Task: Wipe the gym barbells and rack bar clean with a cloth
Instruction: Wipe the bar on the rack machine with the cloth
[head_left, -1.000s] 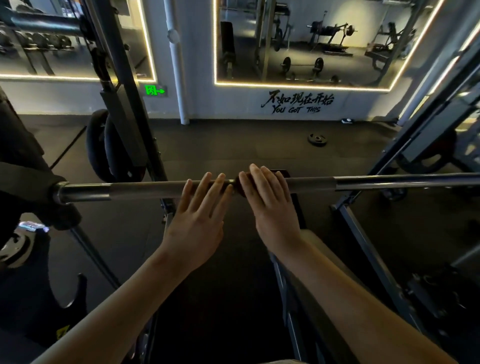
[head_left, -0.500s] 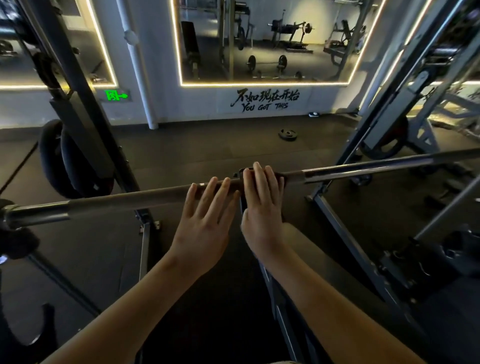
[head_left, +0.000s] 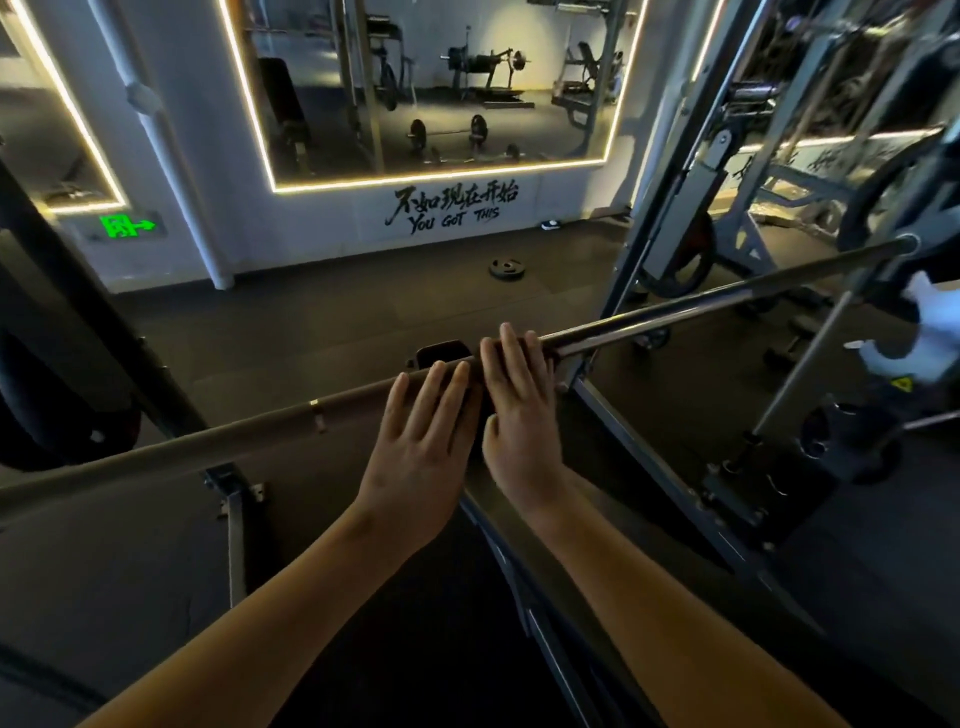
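A long steel barbell (head_left: 675, 312) runs across the rack from lower left to upper right. My left hand (head_left: 421, 457) and my right hand (head_left: 519, 415) lie side by side on its middle, fingers straight over the bar. A dark patch (head_left: 475, 410) shows between the two hands; I cannot tell whether it is a cloth. A white cloth-like thing (head_left: 922, 332) hangs by the bar's right end.
Dark rack uprights stand at left (head_left: 78, 312) and right (head_left: 670, 182). A bench pad (head_left: 415, 623) lies below my arms. A small weight plate (head_left: 507, 268) lies on the floor near the mirrored wall. Large plates hang at far left (head_left: 52, 415).
The view has swung to the right, so the bar now looks tilted and its right end with the white thing has come into sight. Both hands stay on the bar's middle.
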